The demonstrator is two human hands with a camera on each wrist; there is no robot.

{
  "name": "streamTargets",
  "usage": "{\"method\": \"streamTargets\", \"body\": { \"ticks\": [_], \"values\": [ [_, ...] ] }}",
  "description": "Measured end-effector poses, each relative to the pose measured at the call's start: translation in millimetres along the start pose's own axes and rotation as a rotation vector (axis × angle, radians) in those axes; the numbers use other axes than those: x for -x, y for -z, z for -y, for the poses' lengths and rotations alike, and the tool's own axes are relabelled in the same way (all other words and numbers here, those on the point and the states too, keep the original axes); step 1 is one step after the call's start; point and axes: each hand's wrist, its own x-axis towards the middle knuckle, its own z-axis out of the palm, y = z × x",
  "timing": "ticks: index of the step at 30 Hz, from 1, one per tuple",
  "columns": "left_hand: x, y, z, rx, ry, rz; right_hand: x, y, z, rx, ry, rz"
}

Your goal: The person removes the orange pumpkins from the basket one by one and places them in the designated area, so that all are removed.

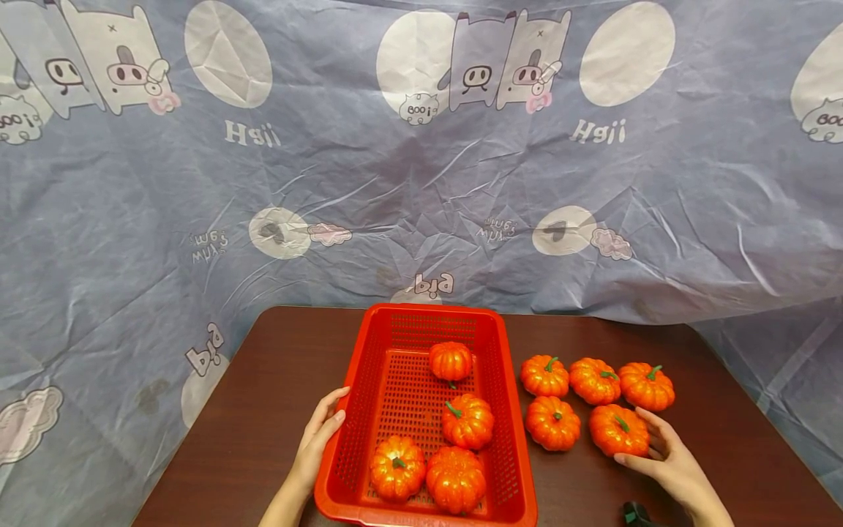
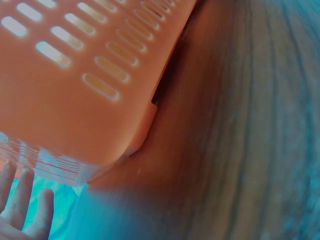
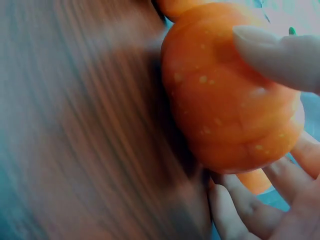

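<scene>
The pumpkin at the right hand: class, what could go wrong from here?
The right hand holds the glossy pumpkin between thumb and fingers, so it might slip. The neighbouring pumpkins sit close, so a sideways lift could nudge one. If dropped into the red basket, it could knock the pumpkins inside.

Basket [image 1: 405, 395]: moulded plastic, smooth, semi-glossy, slotted through like an open mesh. Pumpkins [image 1: 553, 424]: artificial-looking, smooth over the ribs, glossy with bright highlights, pale flecks close up in the right wrist view; exact material can't be told. Tabletop [image 1: 263, 417]: wood or wood-look laminate, can't tell which, streaky grain, smooth, low sheen. Backdrop [image 1: 395, 183]: thin printed sheet, cloth or plastic film unclear, mostly matt, heavily creased.
</scene>
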Motion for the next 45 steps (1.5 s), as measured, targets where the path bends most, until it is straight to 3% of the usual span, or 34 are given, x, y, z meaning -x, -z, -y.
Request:
{"method": "streamTargets", "body": {
  "ticks": [7, 14, 20, 25, 29, 34, 40, 45],
  "values": [
    [0.3, -1.2, 0.5, 0.002, 0.009, -0.024, -0.1, -7, 3, -0.041, 0.059, -0.017],
    [0.4, -1.0, 1.9, 0.019, 0.026, -0.023, 2.3, 1, 6, -0.041, 0.033, -0.044],
    [0.0, -0.9, 2.3, 0.017, 0.02, -0.018, 5.5, 7, 15, -0.043, 0.061, -0.161],
    [0.5, -0.8, 2.4, 0.028, 0.028, -0.017, 6.7, 5, 35, -0.11, 0.069, -0.228],
    [0.7, -1.1, 2.5, 0.032, 0.031, -0.019, 6.6, 2, 57, -0.175, 0.172, -0.234],
    [0.8, -1.5, 2.4, 0.033, 0.026, -0.021, 1.5, -3, 81, -0.278, 0.321, -0.18],
    [0.0, -1.0, 2.2, 0.028, 0.033, -0.024, -6.0, -7, 108, -0.199, 0.416, -0.13],
    [-0.8, -0.7, 2.1, 0.0, 0.043, -0.041, -15.0, -15, 132, -0.25, 0.514, -0.071]
  ]
}}
